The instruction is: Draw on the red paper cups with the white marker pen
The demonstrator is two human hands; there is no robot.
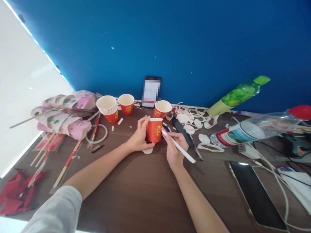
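Observation:
My left hand (139,136) wraps round the left side of a red paper cup (154,132) with yellow lettering, which stands upright on the desk. In my right hand (177,145) is a slim white pen (182,151), its tip end close to the cup's right side; whether it touches cannot be seen. Just behind stands another red paper cup (162,109). A white paper scrap (147,151) lies under my left fingers. Farther left are a nested stack of cups (107,108) and a single cup (126,104).
Paper offcuts (190,119) and a black cutter knife (182,132) lie to the right, near a green-capped bottle (236,97) and a red-capped bottle (252,129). A phone (257,194) lies front right; another phone (152,92) leans on the blue wall (155,38). Rolled pink paper (63,121) is left.

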